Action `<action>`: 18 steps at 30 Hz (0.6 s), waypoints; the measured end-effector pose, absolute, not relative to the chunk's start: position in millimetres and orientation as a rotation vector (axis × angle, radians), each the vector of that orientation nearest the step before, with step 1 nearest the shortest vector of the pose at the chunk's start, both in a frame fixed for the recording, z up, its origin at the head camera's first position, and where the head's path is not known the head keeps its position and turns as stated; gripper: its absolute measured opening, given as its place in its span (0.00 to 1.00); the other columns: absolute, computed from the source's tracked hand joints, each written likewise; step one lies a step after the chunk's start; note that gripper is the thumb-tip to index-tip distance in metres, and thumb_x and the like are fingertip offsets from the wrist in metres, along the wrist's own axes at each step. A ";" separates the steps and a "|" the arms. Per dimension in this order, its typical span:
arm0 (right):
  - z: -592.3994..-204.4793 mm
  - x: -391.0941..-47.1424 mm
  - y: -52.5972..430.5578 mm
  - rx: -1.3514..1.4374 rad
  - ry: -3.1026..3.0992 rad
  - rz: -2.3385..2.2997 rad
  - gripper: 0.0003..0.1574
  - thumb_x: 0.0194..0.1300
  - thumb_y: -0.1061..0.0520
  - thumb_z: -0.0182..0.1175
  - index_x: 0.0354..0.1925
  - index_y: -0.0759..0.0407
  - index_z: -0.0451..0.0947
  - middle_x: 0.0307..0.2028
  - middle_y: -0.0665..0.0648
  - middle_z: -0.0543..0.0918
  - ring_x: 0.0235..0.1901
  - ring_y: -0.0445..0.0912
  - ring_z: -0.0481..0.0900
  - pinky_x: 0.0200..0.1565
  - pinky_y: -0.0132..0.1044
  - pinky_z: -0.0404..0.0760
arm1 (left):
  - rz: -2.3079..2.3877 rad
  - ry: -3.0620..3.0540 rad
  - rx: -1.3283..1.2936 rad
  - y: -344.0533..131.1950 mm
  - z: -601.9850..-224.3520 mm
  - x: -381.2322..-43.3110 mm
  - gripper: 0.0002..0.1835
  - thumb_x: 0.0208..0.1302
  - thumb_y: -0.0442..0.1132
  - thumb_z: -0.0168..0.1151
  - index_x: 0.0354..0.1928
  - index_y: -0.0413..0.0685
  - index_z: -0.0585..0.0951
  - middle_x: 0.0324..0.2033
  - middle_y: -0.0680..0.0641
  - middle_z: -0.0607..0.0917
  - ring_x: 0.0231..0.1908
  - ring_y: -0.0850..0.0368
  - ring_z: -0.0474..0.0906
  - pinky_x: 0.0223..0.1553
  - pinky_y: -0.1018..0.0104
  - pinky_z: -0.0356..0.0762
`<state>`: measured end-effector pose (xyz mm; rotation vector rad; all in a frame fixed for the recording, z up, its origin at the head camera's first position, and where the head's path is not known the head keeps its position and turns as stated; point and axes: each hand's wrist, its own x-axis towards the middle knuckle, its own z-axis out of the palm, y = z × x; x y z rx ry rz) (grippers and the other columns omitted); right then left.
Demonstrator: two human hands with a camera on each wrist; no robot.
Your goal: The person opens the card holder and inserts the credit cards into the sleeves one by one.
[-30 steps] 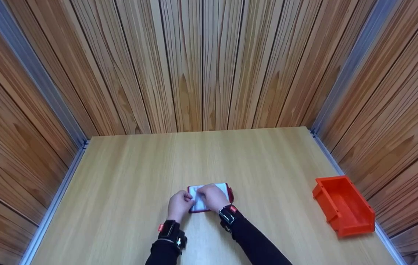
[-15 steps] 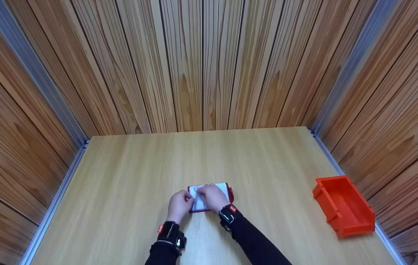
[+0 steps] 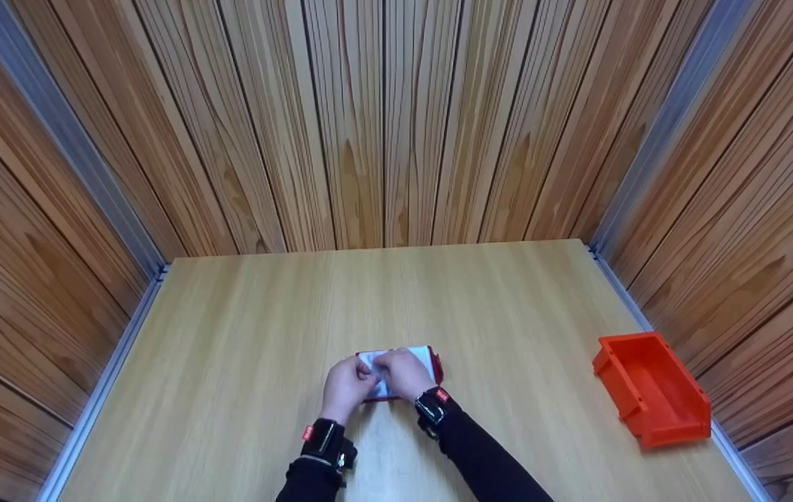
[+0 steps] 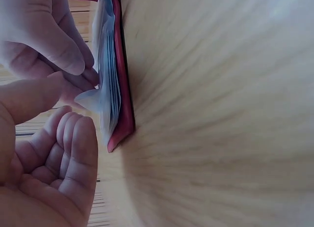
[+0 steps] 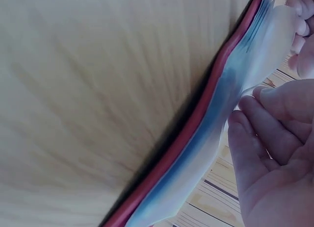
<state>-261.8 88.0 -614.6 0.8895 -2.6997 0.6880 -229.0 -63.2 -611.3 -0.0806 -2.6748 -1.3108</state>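
Note:
A card holder (image 3: 425, 355) with a red cover and a stack of clear sleeves lies open on the wooden table. Its sleeves (image 5: 230, 85) show edge-on in the right wrist view, with one translucent flap (image 4: 90, 99) lifted. My right hand (image 3: 404, 374) lies over the middle, its thumb and forefinger pinching a sleeve's edge. Beside it, at the holder's left end, is my left hand (image 3: 349, 385), fingers curled and thumb close to the forefinger. Its fingertips are right at the lifted flap; I cannot tell whether they grip anything.
An orange-red plastic bin (image 3: 658, 390) stands at the right side of the table (image 3: 250, 335). Wood-plank walls (image 3: 382, 125) enclose the back and both sides, with metal rails along the side edges. A red strap (image 3: 438, 368) shows at the holder's right end.
My left hand has shifted slightly right and away from me, further over the card holder's left end. The right hand and the card holder stay in nearly the same place.

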 end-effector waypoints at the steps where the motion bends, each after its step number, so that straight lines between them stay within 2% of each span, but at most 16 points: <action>1: -614.9 -261.8 88.0 0.887 -2.702 0.694 0.08 0.57 0.69 0.63 0.33 0.59 0.84 0.28 0.53 0.84 0.31 0.50 0.81 0.38 0.41 0.78 | -1.318 -2.682 -0.072 -63.2 -611.4 -228.7 0.10 0.47 0.32 0.73 0.25 0.43 0.78 0.22 0.53 0.76 0.25 0.58 0.71 0.29 0.63 0.71; 10: -615.4 -260.8 88.5 0.870 -2.717 0.719 0.09 0.58 0.69 0.63 0.37 0.59 0.86 0.32 0.53 0.87 0.33 0.50 0.82 0.40 0.41 0.80 | -1.320 -2.761 -0.007 -64.2 -613.6 -229.2 0.11 0.46 0.31 0.74 0.26 0.43 0.78 0.21 0.53 0.76 0.24 0.58 0.72 0.28 0.63 0.72; 18: -613.6 -260.0 88.9 0.892 -2.693 0.705 0.09 0.58 0.68 0.64 0.37 0.60 0.86 0.31 0.53 0.86 0.33 0.50 0.81 0.39 0.40 0.79 | -1.279 -2.750 -0.032 -66.5 -617.7 -228.0 0.09 0.45 0.32 0.71 0.24 0.42 0.78 0.20 0.53 0.77 0.24 0.57 0.73 0.29 0.61 0.72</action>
